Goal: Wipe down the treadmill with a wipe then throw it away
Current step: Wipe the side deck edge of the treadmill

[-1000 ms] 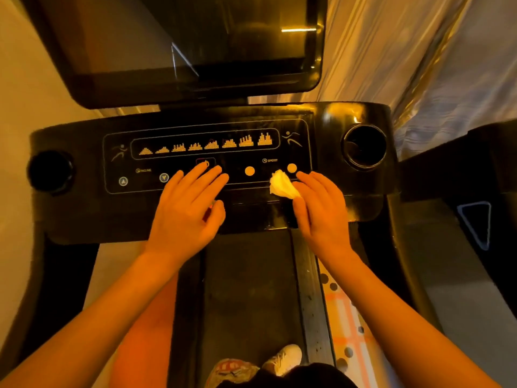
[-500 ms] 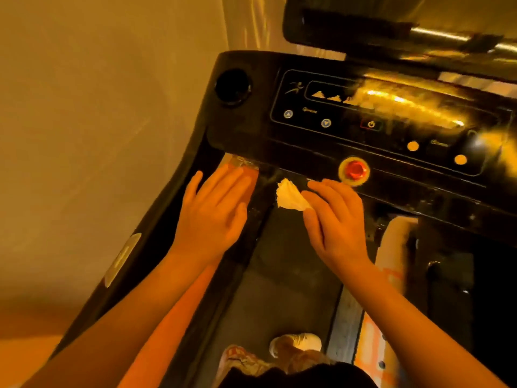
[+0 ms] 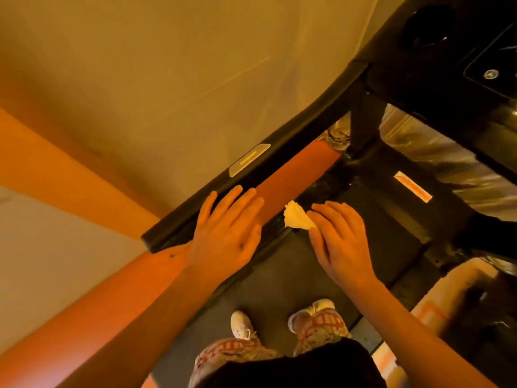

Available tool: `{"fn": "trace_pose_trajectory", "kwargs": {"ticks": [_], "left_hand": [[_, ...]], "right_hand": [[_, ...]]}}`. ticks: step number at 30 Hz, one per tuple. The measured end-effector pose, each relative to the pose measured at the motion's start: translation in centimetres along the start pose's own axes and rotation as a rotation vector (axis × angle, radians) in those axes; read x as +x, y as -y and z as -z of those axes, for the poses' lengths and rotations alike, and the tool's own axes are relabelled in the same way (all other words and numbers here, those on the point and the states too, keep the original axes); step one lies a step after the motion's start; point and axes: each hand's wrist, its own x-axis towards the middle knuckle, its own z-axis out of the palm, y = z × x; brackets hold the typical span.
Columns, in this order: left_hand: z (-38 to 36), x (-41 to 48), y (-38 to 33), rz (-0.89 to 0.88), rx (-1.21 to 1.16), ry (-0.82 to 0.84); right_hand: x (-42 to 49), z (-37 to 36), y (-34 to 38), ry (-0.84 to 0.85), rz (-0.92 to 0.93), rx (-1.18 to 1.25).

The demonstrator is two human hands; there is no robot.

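A small crumpled pale wipe (image 3: 296, 217) is pinched between the thumb and fingers of my right hand (image 3: 340, 240), which hovers over the dark treadmill belt (image 3: 279, 278). My left hand (image 3: 226, 231) lies flat with straight fingers on the black left handrail (image 3: 251, 169) of the treadmill, close to its near end. The wipe is just right of the rail and I cannot tell whether it touches anything. The treadmill console (image 3: 458, 51) shows at the top right corner, mostly cut off.
A beige wall with an orange stripe (image 3: 56, 175) runs close along the left of the rail. My feet in pale shoes (image 3: 243, 324) stand on the belt. A patterned floor area (image 3: 436, 303) lies to the right of the treadmill.
The view swung left and down from the console to the left handrail. Both hands moved off the console; the left now rests on the rail, the right still pinches the wipe.
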Motion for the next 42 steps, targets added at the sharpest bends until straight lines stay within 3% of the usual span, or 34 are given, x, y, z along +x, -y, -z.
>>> {"fn": "trace_pose_trajectory", "kwargs": {"ticks": [15,25,33,42], "left_hand": [[2.8,-15.9,3.6,0.556,0.187,-0.216],[0.5,-28.4,8.3,0.841,0.214,-0.313],[-7.0,-42.0,16.2,0.991,0.251,-0.305],[-23.2,-55.4,24.4,1.140,0.165,-0.248]], "right_hand": [[0.5,-11.0,9.0,0.284,0.442,0.347],[-2.7,-20.0,16.7,0.407,0.659,0.416],[-9.5,-33.4,23.3,0.555,0.789,0.416],[-16.6,-49.4,25.3,0.599,0.840,0.426]]}}
